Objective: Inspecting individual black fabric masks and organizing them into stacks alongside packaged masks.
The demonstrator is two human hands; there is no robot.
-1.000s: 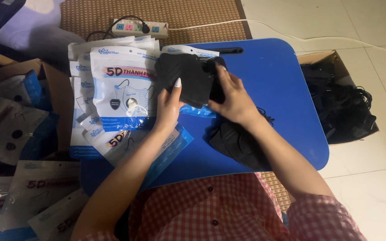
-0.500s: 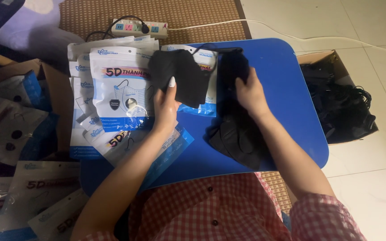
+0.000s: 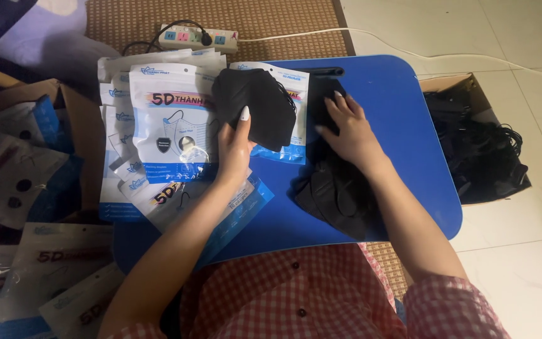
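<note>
My left hand [image 3: 234,145] holds a small stack of folded black face masks [image 3: 255,103] above the blue lap table [image 3: 403,125], thumb on top. To its right, my right hand [image 3: 348,127] lies flat, fingers spread, on a loose heap of black masks [image 3: 334,194] at the table's middle. A white and blue mask pouch [image 3: 294,119] lies under the held stack. More empty pouches [image 3: 164,132] are spread in a fan at the table's left side.
An open cardboard box of black masks [image 3: 478,150] sits on the tiled floor at the right. A power strip [image 3: 199,39] lies on the woven mat beyond the table. A box and filled pouches [image 3: 14,182] crowd the left side.
My hands have parted: the left kept the mask stack near the pouch, while the right moved right and down onto the loose heap of masks.
</note>
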